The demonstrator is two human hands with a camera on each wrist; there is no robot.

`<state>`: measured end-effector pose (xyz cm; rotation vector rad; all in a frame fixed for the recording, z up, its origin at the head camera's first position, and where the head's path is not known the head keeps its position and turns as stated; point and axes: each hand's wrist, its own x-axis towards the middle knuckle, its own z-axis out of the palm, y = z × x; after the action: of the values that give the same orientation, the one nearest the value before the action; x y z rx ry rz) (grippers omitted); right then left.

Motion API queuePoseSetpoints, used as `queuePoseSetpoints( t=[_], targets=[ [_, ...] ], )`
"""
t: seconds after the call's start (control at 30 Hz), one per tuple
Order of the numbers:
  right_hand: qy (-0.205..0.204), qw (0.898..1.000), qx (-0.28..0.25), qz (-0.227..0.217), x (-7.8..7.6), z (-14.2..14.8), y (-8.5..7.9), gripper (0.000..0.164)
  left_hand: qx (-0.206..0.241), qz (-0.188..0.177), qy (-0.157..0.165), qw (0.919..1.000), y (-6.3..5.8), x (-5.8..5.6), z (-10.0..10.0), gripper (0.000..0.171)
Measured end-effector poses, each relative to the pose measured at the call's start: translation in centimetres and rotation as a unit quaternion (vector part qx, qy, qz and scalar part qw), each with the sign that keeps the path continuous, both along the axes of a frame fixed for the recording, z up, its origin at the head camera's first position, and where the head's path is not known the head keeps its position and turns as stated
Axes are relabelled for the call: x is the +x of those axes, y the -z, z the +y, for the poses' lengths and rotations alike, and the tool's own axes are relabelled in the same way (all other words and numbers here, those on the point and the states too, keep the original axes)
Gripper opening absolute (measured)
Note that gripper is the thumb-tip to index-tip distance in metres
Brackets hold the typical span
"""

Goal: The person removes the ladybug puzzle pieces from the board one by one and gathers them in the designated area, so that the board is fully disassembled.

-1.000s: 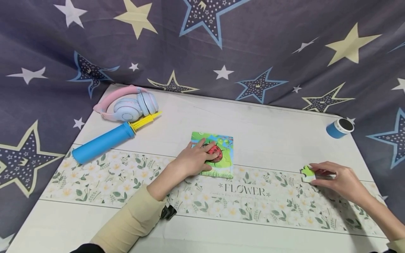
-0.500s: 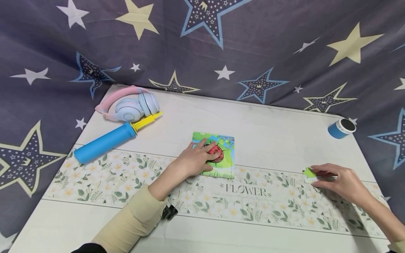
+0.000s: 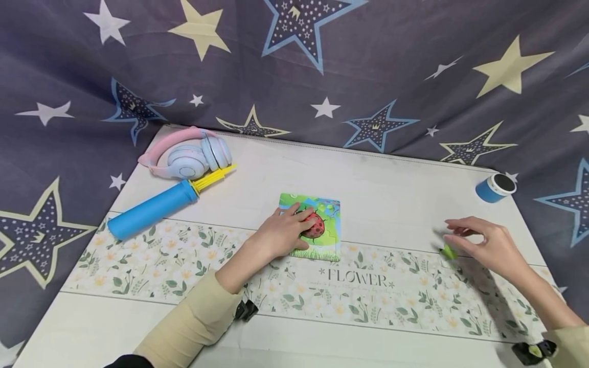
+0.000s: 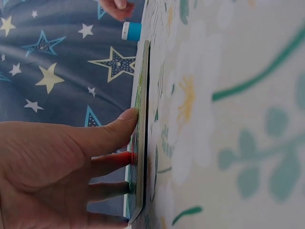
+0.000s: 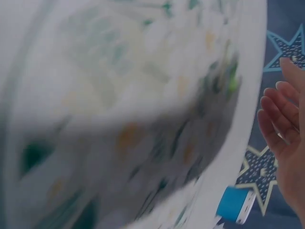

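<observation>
My left hand (image 3: 285,232) rests on a square ladybird puzzle (image 3: 329,235), fingers spread over its left part and covering some of the picture. In the left wrist view, the fingertips of the left hand (image 4: 62,167) press on the face of the puzzle (image 4: 142,124), seen edge-on as a thin board. Off to the right, a small green and white puzzle piece (image 3: 449,251) lies on the flowered cloth. Just above it hovers my right hand (image 3: 494,245), thumb and fingers apart with nothing held. The right wrist view shows this hand (image 5: 288,119) raised, the green piece (image 5: 233,81) blurred below.
A blue hand pump (image 3: 154,208) with a yellow nozzle lies at the left, against pink and blue headphones (image 3: 188,156). A small blue and white cylinder (image 3: 494,187) stands near the back right corner. A star-patterned curtain (image 3: 285,82) hangs behind the table.
The right hand has let go of the puzzle piece and risen slightly above it, leaving it on the cloth. The left hand stays in place on the puzzle.
</observation>
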<state>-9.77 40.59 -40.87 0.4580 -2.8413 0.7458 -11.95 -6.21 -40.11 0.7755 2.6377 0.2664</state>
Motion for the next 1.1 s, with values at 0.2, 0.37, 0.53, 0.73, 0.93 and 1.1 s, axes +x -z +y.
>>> queuePoseSetpoints(
  t=[0.2, 0.37, 0.53, 0.73, 0.93, 1.1],
  targets=[
    [-0.032, 0.998, -0.042, 0.036, -1.9, -2.5, -0.2, 0.039, 0.005, -0.004, -0.004, 1.0000, 0.0, 0.1, 0.0, 0.081],
    [-0.046, 0.994, -0.080, 0.056, -3.3, -5.0, -0.3, 0.045, 0.004, -0.007, -0.009, 0.9999, 0.1, 0.0, 0.0, 0.080],
    [-0.054, 0.991, -0.107, 0.063, -4.2, -7.6, -0.4, 0.044, -0.003, -0.008, -0.017, 0.9998, 0.1, -0.1, -0.1, 0.079],
    [-0.095, 0.985, -0.132, 0.065, -4.8, -10.8, -0.5, 0.043, -0.006, -0.013, -0.019, 0.9997, 0.2, 0.0, -0.1, 0.078],
    [-0.143, 0.979, -0.134, 0.052, -5.4, -14.4, -0.7, 0.047, 0.004, -0.016, -0.019, 0.9997, 0.0, -0.4, -0.2, 0.077],
    [-0.172, 0.978, -0.113, 0.027, -5.6, -17.1, -0.4, 0.050, 0.006, -0.022, -0.013, 0.9997, -0.1, -0.3, -0.4, 0.078]
  ],
)
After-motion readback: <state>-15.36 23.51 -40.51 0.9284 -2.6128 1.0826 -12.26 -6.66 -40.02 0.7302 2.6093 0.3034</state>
